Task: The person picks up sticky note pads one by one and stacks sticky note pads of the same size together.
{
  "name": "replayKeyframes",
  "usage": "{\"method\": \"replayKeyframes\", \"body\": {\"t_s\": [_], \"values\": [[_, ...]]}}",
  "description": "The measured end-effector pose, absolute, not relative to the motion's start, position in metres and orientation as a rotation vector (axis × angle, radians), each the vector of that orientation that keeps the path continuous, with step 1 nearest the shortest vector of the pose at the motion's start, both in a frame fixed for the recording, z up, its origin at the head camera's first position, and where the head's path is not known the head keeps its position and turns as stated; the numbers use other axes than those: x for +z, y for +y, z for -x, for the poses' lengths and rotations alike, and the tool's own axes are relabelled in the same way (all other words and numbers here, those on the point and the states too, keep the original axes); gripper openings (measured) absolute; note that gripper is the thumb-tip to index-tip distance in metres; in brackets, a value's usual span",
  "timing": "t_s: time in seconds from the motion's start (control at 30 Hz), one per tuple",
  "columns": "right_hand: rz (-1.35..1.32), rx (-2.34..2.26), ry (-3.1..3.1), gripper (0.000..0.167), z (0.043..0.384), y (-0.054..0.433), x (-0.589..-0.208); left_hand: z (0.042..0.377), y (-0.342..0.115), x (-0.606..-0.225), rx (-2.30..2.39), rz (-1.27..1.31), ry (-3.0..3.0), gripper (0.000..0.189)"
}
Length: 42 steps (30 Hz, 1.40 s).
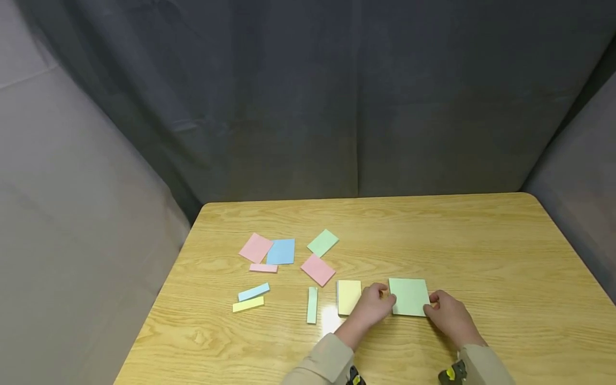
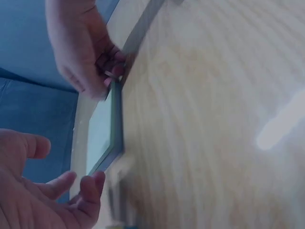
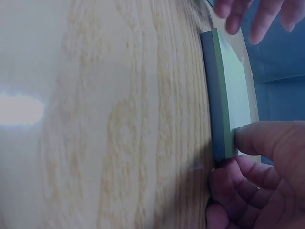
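A large square green sticky note pad (image 1: 409, 297) lies on the table between the two hands. In the right wrist view a darker blue-grey layer (image 3: 214, 100) shows under its green sheets. My right hand (image 1: 452, 318) pinches the near right corner, thumb on top and curled fingers against the side. On the left side, my left hand (image 1: 371, 308) has its thumb and fingers spread, fingertips close to the pad's edge. A yellow sticky note pad (image 1: 348, 297) lies just left of that hand, partly overlapped by it in the head view.
Further left lie two pink pads (image 1: 256, 248) (image 1: 318, 269), a blue pad (image 1: 280, 252) and a smaller green pad (image 1: 323, 243). Narrow strips in pink (image 1: 263, 268), blue (image 1: 253, 292), yellow (image 1: 248, 304) and green (image 1: 312, 305) lie nearby. Dark curtains (image 1: 289, 107) hang behind the wooden table (image 1: 481, 240).
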State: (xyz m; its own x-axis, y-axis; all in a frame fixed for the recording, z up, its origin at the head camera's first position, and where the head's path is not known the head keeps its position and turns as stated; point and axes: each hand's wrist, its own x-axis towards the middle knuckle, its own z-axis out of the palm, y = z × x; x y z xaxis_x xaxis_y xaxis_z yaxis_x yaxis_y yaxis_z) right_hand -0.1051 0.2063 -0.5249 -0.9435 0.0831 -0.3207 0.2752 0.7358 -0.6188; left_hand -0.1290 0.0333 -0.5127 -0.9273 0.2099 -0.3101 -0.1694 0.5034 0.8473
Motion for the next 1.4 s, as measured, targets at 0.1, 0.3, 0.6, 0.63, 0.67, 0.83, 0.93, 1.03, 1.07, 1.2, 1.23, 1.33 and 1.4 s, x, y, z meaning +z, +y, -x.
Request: {"method": "replayKeyframes", "body": {"t_s": [0.1, 0.3, 0.6, 0.63, 0.67, 0.83, 0.93, 1.03, 1.07, 1.2, 1.23, 1.33, 1.4], "values": [[-0.278, -1.011, 2.675, 0.027, 0.105, 0.207, -0.526, 0.135, 0.027, -0.509, 1.436, -0.022, 2.392, 0.026], [-0.266, -1.019, 2.682, 0.027, 0.105, 0.207, -0.526, 0.146, 0.011, -0.505, 1.521, 0.026, 2.395, 0.019], [-0.281, -1.011, 2.685, 0.026, 0.105, 0.207, -0.526, 0.162, -0.019, -0.504, 1.585, 0.041, 2.443, 0.022], [-0.283, -1.012, 2.684, 0.026, 0.105, 0.207, -0.526, 0.164, -0.022, -0.504, 1.587, 0.043, 2.448, 0.022], [-0.284, -1.013, 2.682, 0.027, 0.105, 0.207, -0.527, 0.165, -0.025, -0.504, 1.587, 0.048, 2.452, 0.022], [-0.293, -1.014, 2.676, 0.028, 0.106, 0.206, -0.528, 0.171, -0.04, -0.507, 1.607, 0.089, 2.477, 0.023], [-0.303, -1.013, 2.669, 0.028, 0.106, 0.206, -0.529, 0.174, -0.049, -0.509, 1.622, 0.144, 2.494, 0.023], [-0.308, -1.011, 2.665, 0.028, 0.106, 0.207, -0.529, 0.177, -0.057, -0.512, 1.605, 0.191, 2.532, 0.022], [-0.31, -1.013, 2.664, 0.029, 0.106, 0.207, -0.529, 0.178, -0.06, -0.512, 1.588, 0.209, 2.549, 0.022], [-0.308, -1.015, 2.665, 0.029, 0.106, 0.207, -0.529, 0.184, -0.073, -0.516, 1.472, 0.281, 2.66, 0.022], [-0.307, -1.018, 2.664, 0.029, 0.106, 0.207, -0.529, 0.186, -0.076, -0.518, 1.441, 0.299, 2.686, 0.023], [-0.306, -1.026, 2.66, 0.029, 0.106, 0.207, -0.53, 0.189, -0.082, -0.522, 1.35, 0.371, 2.76, 0.03], [-0.306, -1.027, 2.66, 0.029, 0.106, 0.207, -0.53, 0.19, -0.084, -0.524, 1.281, 0.422, 2.797, 0.04]]}}
